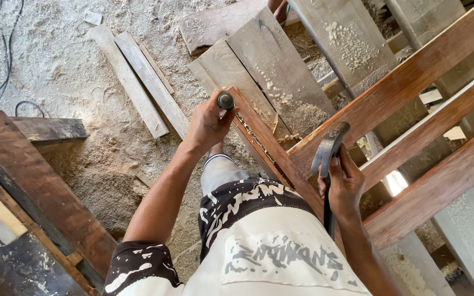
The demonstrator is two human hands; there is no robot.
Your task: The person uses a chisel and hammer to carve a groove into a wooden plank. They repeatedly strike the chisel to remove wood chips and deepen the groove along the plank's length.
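Note:
My left hand grips a chisel by its dark round handle. The chisel stands against the edge of a reddish-brown wooden frame rail, where a long groove shows. My right hand holds a claw hammer by its black handle. The steel head is raised just right of the rail, near the joint with a cross rail. My knee in grey trousers sits under the left arm.
Further stained rails of the frame run up to the right. Grey planks lie on the sawdust-covered floor. Weathered boards lie beneath the frame. A dark wooden bench stands at left, and a black cable trails at top left.

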